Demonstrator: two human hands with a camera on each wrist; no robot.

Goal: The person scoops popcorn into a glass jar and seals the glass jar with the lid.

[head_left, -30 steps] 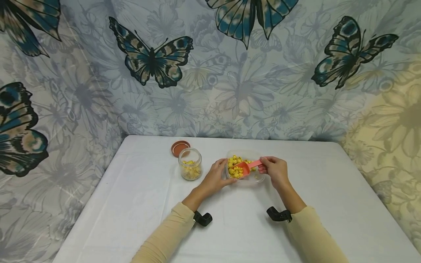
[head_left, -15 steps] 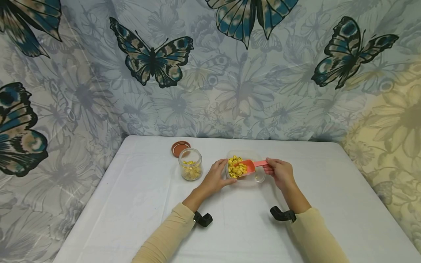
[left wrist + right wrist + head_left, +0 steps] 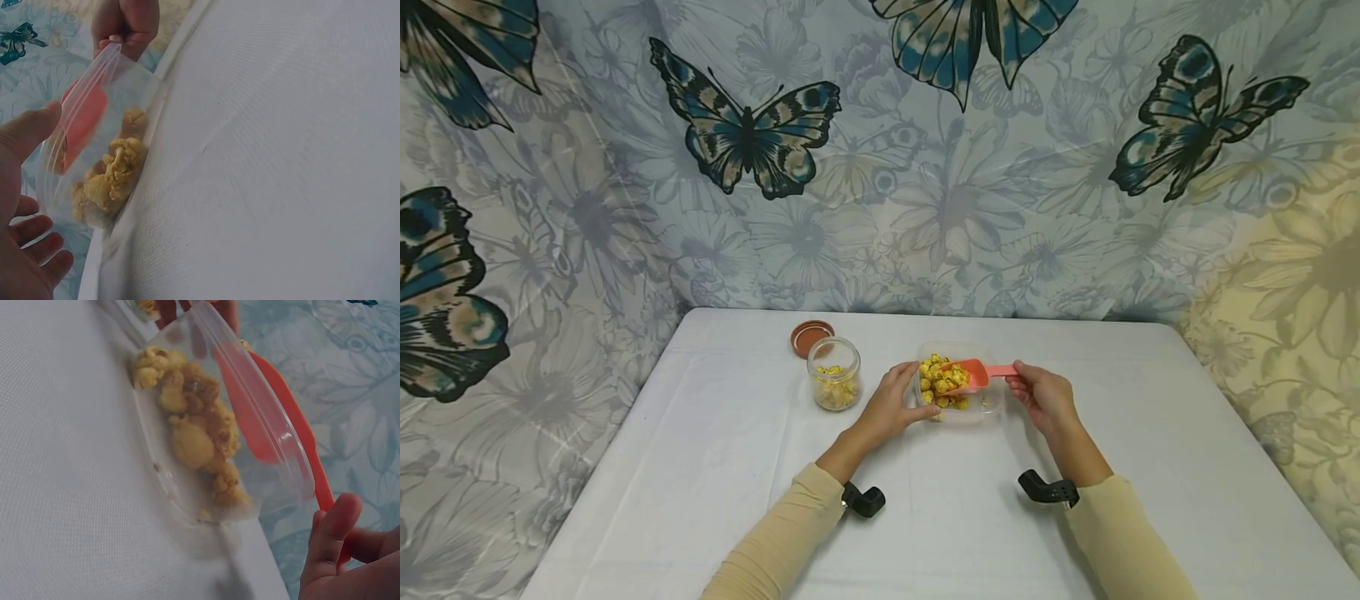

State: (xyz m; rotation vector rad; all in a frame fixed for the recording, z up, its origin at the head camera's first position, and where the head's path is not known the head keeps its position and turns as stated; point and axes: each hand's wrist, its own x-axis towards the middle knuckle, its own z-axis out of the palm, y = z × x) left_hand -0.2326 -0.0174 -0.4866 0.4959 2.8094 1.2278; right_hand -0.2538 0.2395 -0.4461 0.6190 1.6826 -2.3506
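A clear plastic container (image 3: 992, 410) holds yellow popcorn (image 3: 927, 387), heaped toward its left side. My left hand (image 3: 889, 407) holds the container's left end, thumb (image 3: 39, 128) at the near rim and fingers round the far side. With its thumb and fingers, my right hand (image 3: 1047, 398) pinches the handle of an orange-red scoop (image 3: 976, 377) at the container's right. The scoop's bowl, loaded with popcorn, is at rim height over the container. Through the translucent wall in the right wrist view, more popcorn (image 3: 192, 442) lies at the bottom.
Left of the container stands an uncovered glass jar (image 3: 833, 379), partly filled with popcorn. A brown lid (image 3: 809, 337) lies behind it on the white-covered table (image 3: 700, 467). A butterfly-patterned cloth (image 3: 880, 217) hangs behind the table's far edge.
My right hand has drawn the scoop rightward, its bowl coming up out of the heap with popcorn in it. My left hand has stayed in place on the container.
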